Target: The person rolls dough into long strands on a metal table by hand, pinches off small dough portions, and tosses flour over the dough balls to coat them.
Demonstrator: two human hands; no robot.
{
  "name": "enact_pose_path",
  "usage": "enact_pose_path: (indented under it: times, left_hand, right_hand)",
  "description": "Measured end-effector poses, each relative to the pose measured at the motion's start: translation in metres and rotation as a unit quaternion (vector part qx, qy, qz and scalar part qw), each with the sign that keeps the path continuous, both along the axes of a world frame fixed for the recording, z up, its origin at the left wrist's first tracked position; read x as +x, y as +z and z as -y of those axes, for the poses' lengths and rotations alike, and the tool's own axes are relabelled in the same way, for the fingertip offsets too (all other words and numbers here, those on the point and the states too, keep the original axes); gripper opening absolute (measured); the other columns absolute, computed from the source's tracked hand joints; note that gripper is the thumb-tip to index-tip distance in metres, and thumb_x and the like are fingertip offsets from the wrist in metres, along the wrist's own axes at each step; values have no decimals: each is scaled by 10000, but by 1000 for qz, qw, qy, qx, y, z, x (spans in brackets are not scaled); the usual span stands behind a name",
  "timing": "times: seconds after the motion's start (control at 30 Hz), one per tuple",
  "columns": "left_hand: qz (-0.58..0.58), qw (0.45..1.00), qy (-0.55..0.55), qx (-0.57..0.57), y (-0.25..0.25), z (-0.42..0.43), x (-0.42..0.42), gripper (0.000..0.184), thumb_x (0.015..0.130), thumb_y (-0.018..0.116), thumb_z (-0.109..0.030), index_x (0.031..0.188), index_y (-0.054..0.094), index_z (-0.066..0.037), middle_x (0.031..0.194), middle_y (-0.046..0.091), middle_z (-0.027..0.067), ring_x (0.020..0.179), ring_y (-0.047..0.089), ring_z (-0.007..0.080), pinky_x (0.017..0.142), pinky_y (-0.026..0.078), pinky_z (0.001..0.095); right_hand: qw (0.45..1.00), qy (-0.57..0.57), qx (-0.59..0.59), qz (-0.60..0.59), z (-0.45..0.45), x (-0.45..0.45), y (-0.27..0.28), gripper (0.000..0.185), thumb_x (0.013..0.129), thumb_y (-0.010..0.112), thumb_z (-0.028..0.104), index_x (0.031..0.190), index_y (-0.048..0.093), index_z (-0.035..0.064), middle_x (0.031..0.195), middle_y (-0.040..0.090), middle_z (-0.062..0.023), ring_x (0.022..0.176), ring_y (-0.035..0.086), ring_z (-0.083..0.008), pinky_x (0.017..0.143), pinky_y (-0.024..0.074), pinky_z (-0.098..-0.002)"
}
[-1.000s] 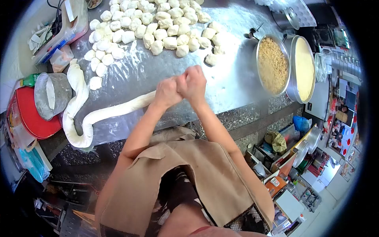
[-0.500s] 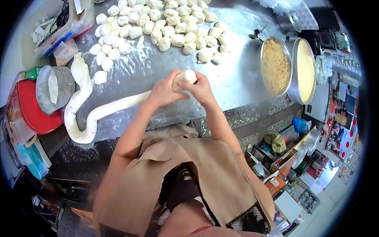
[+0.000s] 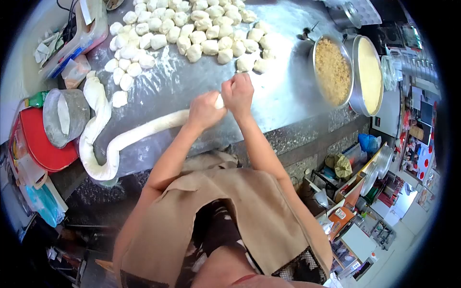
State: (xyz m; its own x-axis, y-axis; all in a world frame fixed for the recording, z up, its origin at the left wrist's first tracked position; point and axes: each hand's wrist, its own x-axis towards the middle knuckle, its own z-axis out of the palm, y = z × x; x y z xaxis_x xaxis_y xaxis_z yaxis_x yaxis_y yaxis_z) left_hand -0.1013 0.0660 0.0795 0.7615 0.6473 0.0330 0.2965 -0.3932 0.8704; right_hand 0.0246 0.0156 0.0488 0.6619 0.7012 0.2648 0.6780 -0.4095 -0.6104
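Observation:
A long floury rope of dough (image 3: pixel 149 127) winds along the near left side of the metal table and runs into my left hand (image 3: pixel 206 110), whose fingers are wrapped round it close to its end. A short bit of dough shows between my two fists. My right hand (image 3: pixel 237 93) is closed on the end of the dough, right beside the left; most of what it grips is hidden by the fingers. Beyond my hands lie many small dough pieces (image 3: pixel 210 47), crowded over the far part of the table.
At the right stand a round pan of crumbly tan filling (image 3: pixel 331 69) and a pan of smooth pale yellow stuff (image 3: pixel 370 77). A grey metal pot (image 3: pixel 54 127) and a red lid (image 3: pixel 41 144) are at the left, with a plastic bin (image 3: pixel 93 36) behind. Flour streaks the metal table (image 3: pixel 283 96).
My hands have turned from cupping the thick dough end, which was showing upward, to closed fists side by side. The right hand now covers that end. The view has shifted slightly.

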Motion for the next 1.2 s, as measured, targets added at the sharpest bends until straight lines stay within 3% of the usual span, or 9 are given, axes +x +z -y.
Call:
enact_pose_path:
  times: [0.17, 0.23, 0.27, 0.33, 0.43, 0.5, 0.6, 0.97, 1.2]
  left_hand:
    - [93, 993, 36, -64, 6, -13, -9, 212, 784, 717, -172, 856, 559, -51, 1075, 607, 133, 974, 595, 278, 846, 463, 370]
    - [68, 991, 34, -107, -6, -23, -11, 241, 798, 721, -181, 875, 538, -43, 1248, 535, 132, 1122, 536, 283, 932, 417, 372]
    - [109, 985, -4, -132, -11, -22, -9, 284, 776, 737, -204, 898, 543, -38, 1241, 545, 148, 1110, 549, 312, 921, 427, 389]
    - [151, 975, -36, -159, -3, -22, -14, 330, 754, 754, -226, 922, 547, -32, 1235, 554, 163, 1099, 563, 342, 911, 438, 407]
    - [86, 996, -18, 9, 6, -28, -33, 376, 716, 782, -249, 945, 561, -49, 1142, 615, 177, 1041, 604, 360, 852, 475, 438]
    - [-76, 994, -48, -54, 0, -34, -33, 422, 667, 807, -243, 982, 583, -74, 946, 669, 171, 900, 641, 381, 751, 503, 469]
    - [-29, 999, -27, -17, 2, -36, -27, 355, 701, 752, -206, 1005, 607, -94, 817, 672, 150, 789, 644, 386, 674, 507, 474]
    - [-26, 1000, -8, 12, 2, -37, -18, 241, 737, 703, -236, 916, 641, -87, 868, 673, 149, 806, 639, 378, 670, 506, 458]
    - [70, 996, 1, -50, 21, -33, -28, 207, 736, 730, -134, 837, 564, -62, 926, 625, 122, 878, 626, 315, 775, 490, 391]
  right_hand:
    - [978, -78, -92, 172, 16, 14, 9, 326, 759, 648, 150, 1077, 621, 82, 1066, 610, -182, 954, 612, -339, 799, 502, -432]
    - [976, 152, -150, 35, 36, -12, 29, 408, 759, 671, 144, 1161, 610, 111, 1120, 612, -197, 1022, 613, -305, 861, 490, -414]
    - [976, 152, -154, 35, 33, -20, 32, 408, 759, 671, 144, 1161, 610, 111, 1120, 612, -197, 1022, 613, -305, 861, 490, -414]
    - [904, 116, -63, -406, 21, -40, 35, 399, 743, 717, 147, 1123, 614, 79, 1076, 622, -179, 994, 612, -264, 851, 486, -384]
    - [808, 75, -34, -583, 11, -31, 62, 416, 733, 740, 147, 1106, 601, 27, 1074, 623, -173, 990, 601, -228, 851, 471, -352]
    - [833, 97, -53, -542, 7, -35, 77, 410, 740, 739, 183, 1074, 599, -7, 1002, 629, -149, 917, 615, -250, 792, 487, -349]
    - [990, 104, 41, -81, -5, -47, 90, 294, 732, 734, 148, 982, 629, 34, 796, 594, -75, 727, 605, -269, 669, 507, -349]
    - [996, 71, 60, 1, -17, -53, 57, 81, 766, 652, 86, 803, 596, 41, 786, 579, -134, 655, 577, -322, 573, 484, -383]
    - [991, -76, -95, 59, -17, 11, 6, 301, 762, 630, 169, 1040, 592, 59, 1041, 573, -214, 912, 572, -376, 762, 490, -476]
